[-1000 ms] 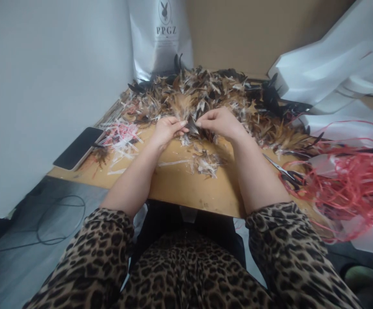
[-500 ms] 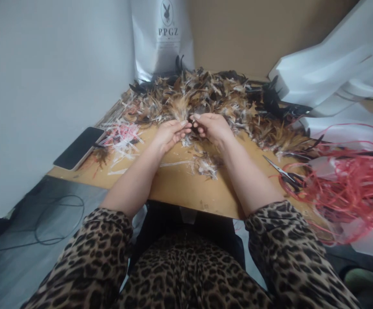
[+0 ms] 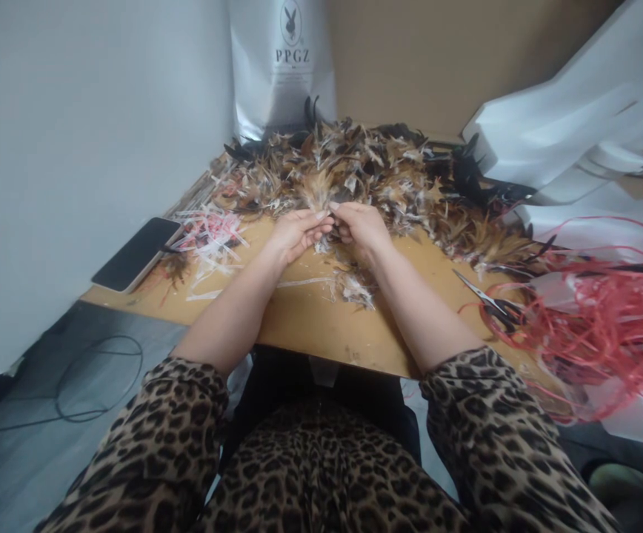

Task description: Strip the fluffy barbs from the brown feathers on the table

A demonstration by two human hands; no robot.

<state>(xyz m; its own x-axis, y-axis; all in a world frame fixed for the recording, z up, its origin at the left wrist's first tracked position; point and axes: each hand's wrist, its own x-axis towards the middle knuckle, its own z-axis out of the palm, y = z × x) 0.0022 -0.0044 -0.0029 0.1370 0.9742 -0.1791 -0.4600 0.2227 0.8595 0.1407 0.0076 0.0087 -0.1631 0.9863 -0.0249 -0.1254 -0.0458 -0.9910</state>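
Observation:
Between my two hands a small bunch of light brown feathers (image 3: 317, 186) stands with its tips pointing away from me. My left hand (image 3: 299, 231) pinches its base between thumb and fingers. My right hand (image 3: 361, 226) is closed in a pinch against the left fingertips, at the base of the bunch; whatever it grips there is hidden. Just beyond lies a large heap of brown, black and white feathers (image 3: 388, 166). Nearer me, a small clump of loose feathers and fluff (image 3: 355, 287) rests on the tabletop (image 3: 332, 326).
A phone (image 3: 135, 254) lies at the left edge beside pink and white strips (image 3: 210, 229). Scissors (image 3: 491, 300) lie at right, next to tangled red strings (image 3: 610, 326). A silver bag (image 3: 282, 81) stands behind the heap; white sheeting (image 3: 549, 111) is at upper right.
My right hand has come in from the right, from a dark feather near the heap, to meet the left fingertips. The left hand has stayed nearly in place with the feather bunch.

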